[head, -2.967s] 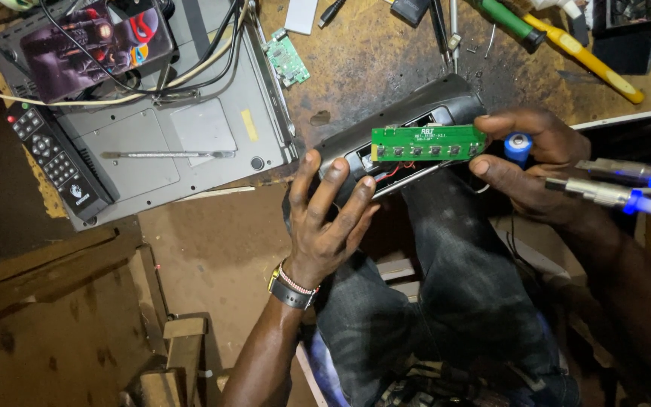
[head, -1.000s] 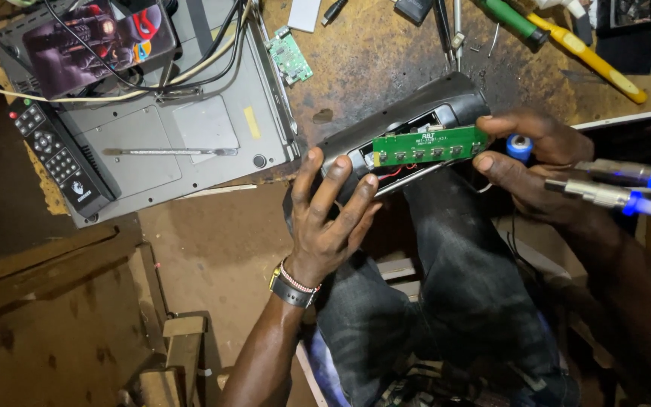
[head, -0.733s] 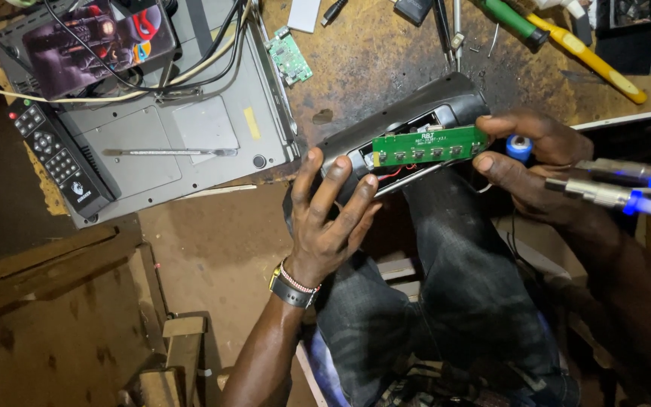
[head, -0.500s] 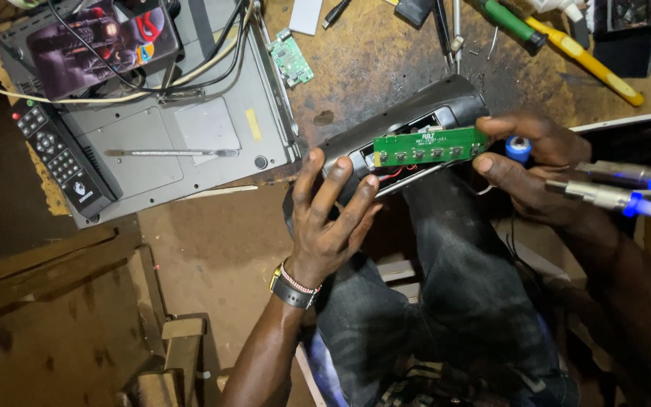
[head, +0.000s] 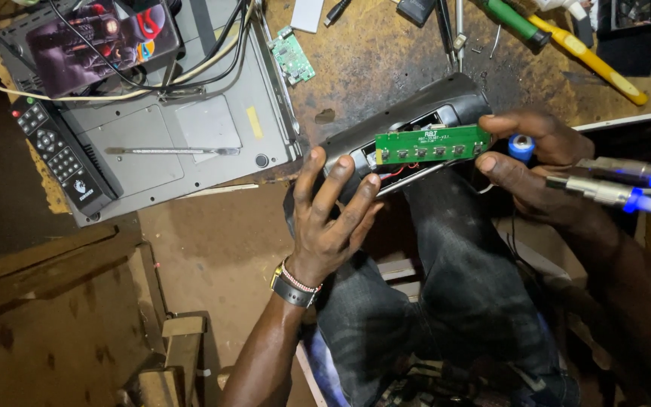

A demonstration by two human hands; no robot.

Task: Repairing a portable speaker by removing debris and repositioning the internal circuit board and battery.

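**Me:** Over my lap, at the edge of the workbench (head: pixel 386 53), I've got the dark speaker housing (head: pixel 408 124) w/ its green circuit board (head: pixel 432 143) lifted out of the opening. Left hand (head: pixel 333 218) is spread wide, fingers splayed over the near end of the housing, bracing it rather than gripping tight. Right hand (head: pixel 536 162) is curled: thumb and forefinger pinch the far end of the board, and the same hand seems to carry a blue-tipped tool (head: pixel 521 145).

**Mate:** What's the risk, then?

**Me:** Red wires (head: pixel 392 175) run from under the board back into the housing. If I pull the board further, I reckon they'd strain or snap at the joints. Can't see how much slack there is, tbh.

**Mate:** And the grip?

**Me:** Left hand's only pressing, so the housing could roll off my knee & drag the board w/ it. Also two metal plugs on blue cables (head: pixel 627 185) lie just beside my right wrist; a bump might swing them onto the bare board. Pinching the board by its edge w/ a tool in the same hand is awkward too, it could slip.
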